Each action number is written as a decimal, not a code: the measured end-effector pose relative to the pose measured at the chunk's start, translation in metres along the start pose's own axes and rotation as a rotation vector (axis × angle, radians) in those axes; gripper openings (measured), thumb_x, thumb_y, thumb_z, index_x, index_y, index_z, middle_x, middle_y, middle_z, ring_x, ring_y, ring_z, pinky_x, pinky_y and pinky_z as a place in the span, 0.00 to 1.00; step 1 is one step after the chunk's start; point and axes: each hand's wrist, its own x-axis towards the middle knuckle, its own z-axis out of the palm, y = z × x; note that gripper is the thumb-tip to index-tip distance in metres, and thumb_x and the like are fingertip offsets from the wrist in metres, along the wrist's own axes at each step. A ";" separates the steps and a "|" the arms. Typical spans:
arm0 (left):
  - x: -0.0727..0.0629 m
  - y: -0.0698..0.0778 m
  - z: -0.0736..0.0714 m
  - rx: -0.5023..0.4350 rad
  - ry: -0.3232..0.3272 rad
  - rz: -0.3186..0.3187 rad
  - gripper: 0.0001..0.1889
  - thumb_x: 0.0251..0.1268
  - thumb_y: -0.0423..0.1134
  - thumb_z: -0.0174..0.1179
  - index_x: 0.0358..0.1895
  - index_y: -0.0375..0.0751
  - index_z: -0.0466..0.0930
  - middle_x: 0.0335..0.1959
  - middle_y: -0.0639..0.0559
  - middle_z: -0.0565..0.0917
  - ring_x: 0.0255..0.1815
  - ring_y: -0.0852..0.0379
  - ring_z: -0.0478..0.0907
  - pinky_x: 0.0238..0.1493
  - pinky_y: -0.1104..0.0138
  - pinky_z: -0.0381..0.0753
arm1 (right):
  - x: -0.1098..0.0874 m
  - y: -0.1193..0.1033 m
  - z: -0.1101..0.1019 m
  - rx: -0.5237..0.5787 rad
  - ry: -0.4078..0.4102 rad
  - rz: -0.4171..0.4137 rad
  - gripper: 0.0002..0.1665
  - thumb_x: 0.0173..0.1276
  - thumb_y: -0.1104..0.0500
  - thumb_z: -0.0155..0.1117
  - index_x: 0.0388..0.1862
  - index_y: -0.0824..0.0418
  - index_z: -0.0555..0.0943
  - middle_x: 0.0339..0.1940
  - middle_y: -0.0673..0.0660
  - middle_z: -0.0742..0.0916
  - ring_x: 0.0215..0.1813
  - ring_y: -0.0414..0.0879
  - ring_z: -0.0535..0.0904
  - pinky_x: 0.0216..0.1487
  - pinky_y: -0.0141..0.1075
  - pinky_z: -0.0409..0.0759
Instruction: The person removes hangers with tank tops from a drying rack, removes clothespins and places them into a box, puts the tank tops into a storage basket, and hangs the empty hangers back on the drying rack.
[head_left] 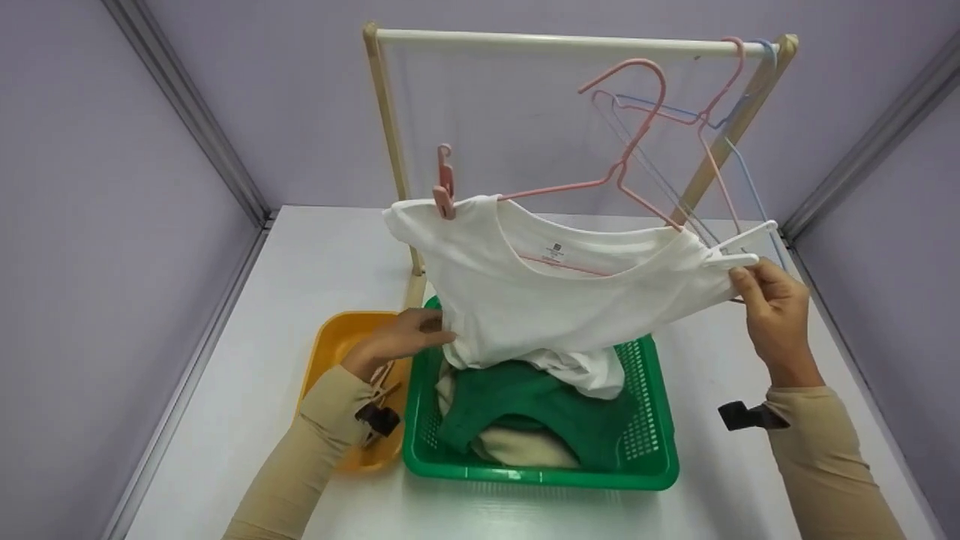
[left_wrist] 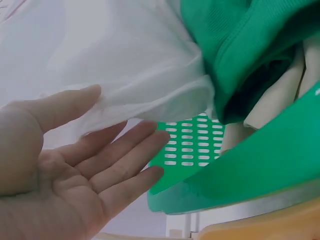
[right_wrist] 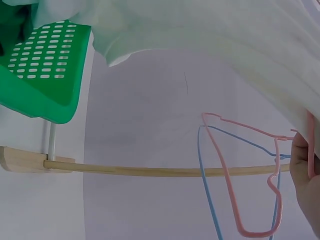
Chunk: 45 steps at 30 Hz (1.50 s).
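A white T-shirt (head_left: 555,300) hangs on a pink clothes hanger (head_left: 641,131), lifted over the green basket. My right hand (head_left: 780,307) grips the hanger's end at the sleeve; the pink bar shows against the fingers in the right wrist view. Just above that hand, a white clothespin (head_left: 731,259) sits on the shirt's shoulder. On the opposite shoulder is a pink clothespin (head_left: 445,199). My left hand (head_left: 401,337) is at the shirt's lower side, fingers loosely extended. In the left wrist view its thumb and fingers lie on either side of the white fabric's edge, without closing on it.
The green basket (head_left: 540,478) holds a green garment (head_left: 517,397) and beige cloth. An orange bin (head_left: 330,337) with clothespins stands to its left. Behind is a rack with a white rail (head_left: 555,41), where a pink hanger (head_left: 720,94) and blue hanger (head_left: 750,169) hang at right.
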 end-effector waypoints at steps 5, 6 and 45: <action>-0.009 -0.001 -0.005 0.016 0.116 -0.020 0.23 0.73 0.44 0.51 0.64 0.34 0.71 0.63 0.35 0.76 0.64 0.39 0.74 0.66 0.50 0.74 | -0.005 0.002 0.000 -0.012 -0.038 0.013 0.16 0.69 0.73 0.54 0.37 0.56 0.84 0.32 0.43 0.90 0.35 0.31 0.85 0.39 0.20 0.83; -0.010 -0.002 -0.006 0.006 0.142 -0.024 0.23 0.73 0.44 0.51 0.64 0.34 0.71 0.63 0.35 0.76 0.64 0.39 0.74 0.66 0.50 0.74 | -0.006 0.002 0.000 -0.017 -0.044 0.009 0.16 0.69 0.74 0.54 0.37 0.56 0.84 0.32 0.43 0.90 0.35 0.31 0.85 0.39 0.19 0.82; -0.049 0.009 -0.014 -0.366 0.671 0.177 0.13 0.73 0.32 0.50 0.55 0.31 0.74 0.54 0.45 0.79 0.53 0.69 0.78 0.58 0.79 0.77 | -0.037 0.016 -0.007 -0.266 -0.177 0.021 0.22 0.67 0.77 0.51 0.40 0.53 0.83 0.33 0.33 0.85 0.35 0.25 0.82 0.38 0.17 0.81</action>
